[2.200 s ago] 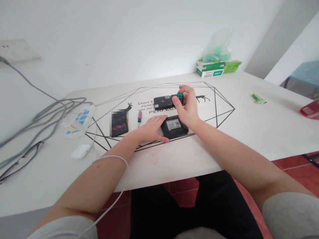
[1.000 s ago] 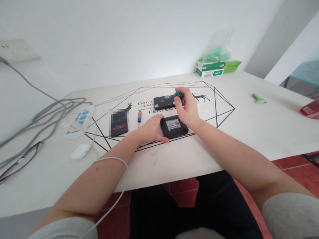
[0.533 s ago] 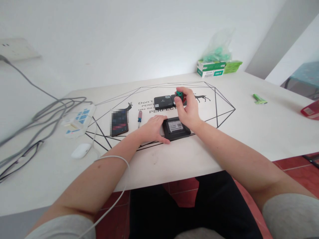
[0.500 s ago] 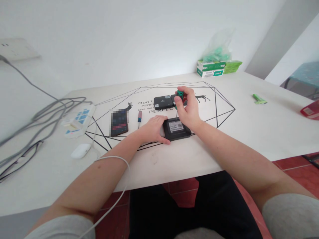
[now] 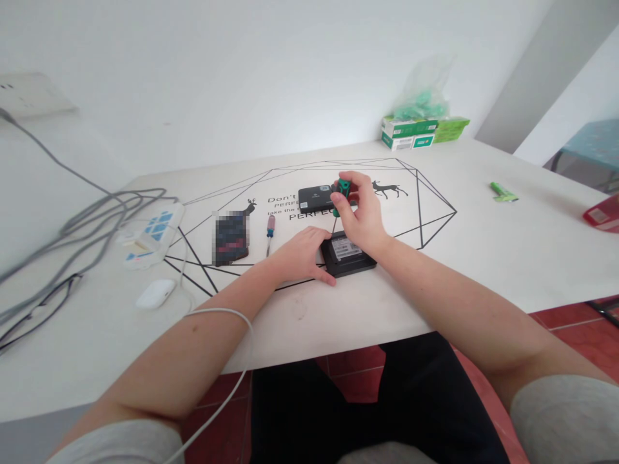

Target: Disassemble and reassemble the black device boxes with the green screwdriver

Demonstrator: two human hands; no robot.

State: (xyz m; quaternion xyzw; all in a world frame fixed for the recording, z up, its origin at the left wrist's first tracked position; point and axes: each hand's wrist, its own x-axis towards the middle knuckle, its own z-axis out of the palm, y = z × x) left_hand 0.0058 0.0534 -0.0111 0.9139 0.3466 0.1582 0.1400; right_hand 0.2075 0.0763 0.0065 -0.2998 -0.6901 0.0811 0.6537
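Note:
A black box with a white label lies on the white table. Against its left side rests my left hand, thumb and fingers spread around the edge and far corner. My right hand is closed on a green-handled screwdriver above the box. The screwdriver leans, and its thin shaft points down to the box's far left part; the exact contact of the tip is too small to tell. Just behind, a second black box lies flat, its right end partly hidden by my right hand.
Left of my hands lie a small screwdriver, a phone, a white case, a power strip and cables. A white cable crosses my left forearm. Green boxes stand at the back; a green item lies right.
The screwdriver and my right fingers have shifted slightly left, the shaft now over the box's far left corner. The labelled box and my left hand have moved slightly right.

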